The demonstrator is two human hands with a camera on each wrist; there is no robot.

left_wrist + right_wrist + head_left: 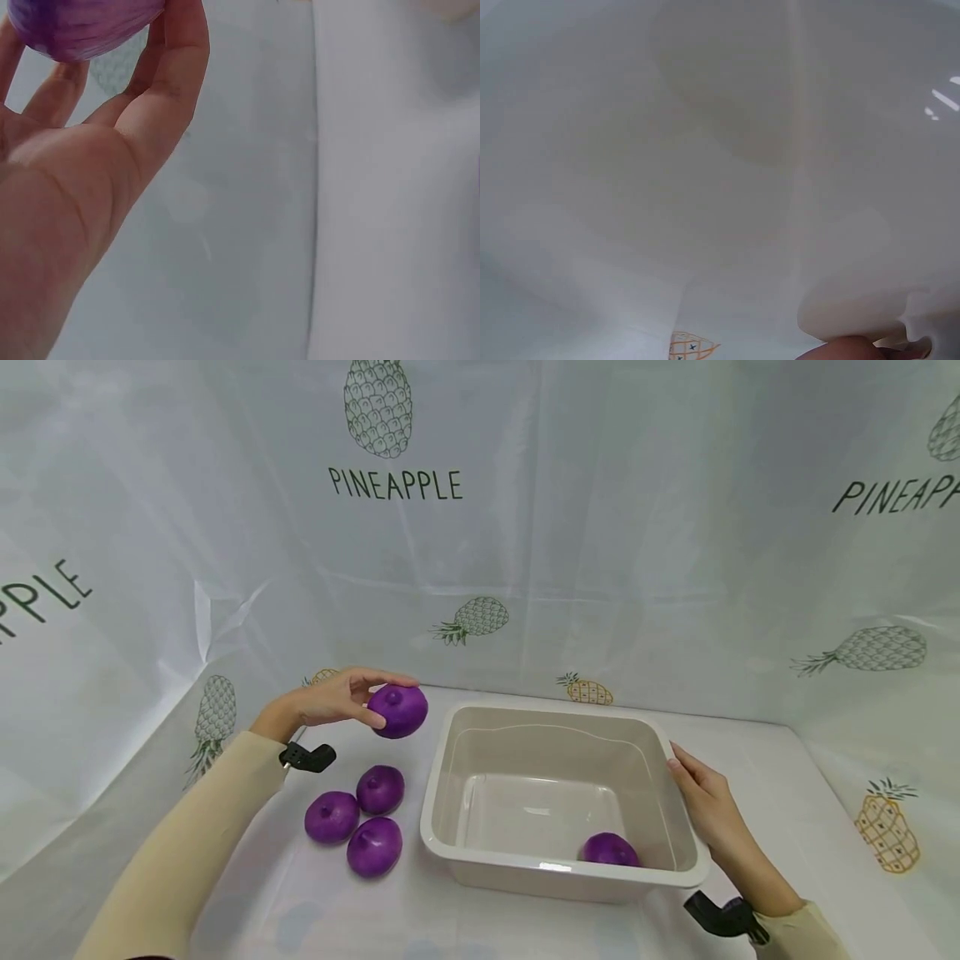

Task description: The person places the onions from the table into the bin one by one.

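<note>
My left hand [341, 697] holds a purple onion [399, 711] between thumb and fingers, raised to the left of the beige plastic basin [555, 862]. In the left wrist view, streaked purple skin of the onion [86, 30] shows at the top, with fingers [169, 82] around it. My right hand [705, 797] grips the basin's right rim, fingers over its edge. Inside the basin, near its front right corner, lies another onion [611, 849]. Much of the right wrist view is pale, glossy basin wall, with a bit of the hand [847, 349] at the bottom.
Three more onions, the upper one [380, 790], the left one [332, 817] and the front one [374, 847], sit close together on the white tabletop [300, 893] left of the basin. A pineapple-print sheet [600, 568] hangs behind and along the sides.
</note>
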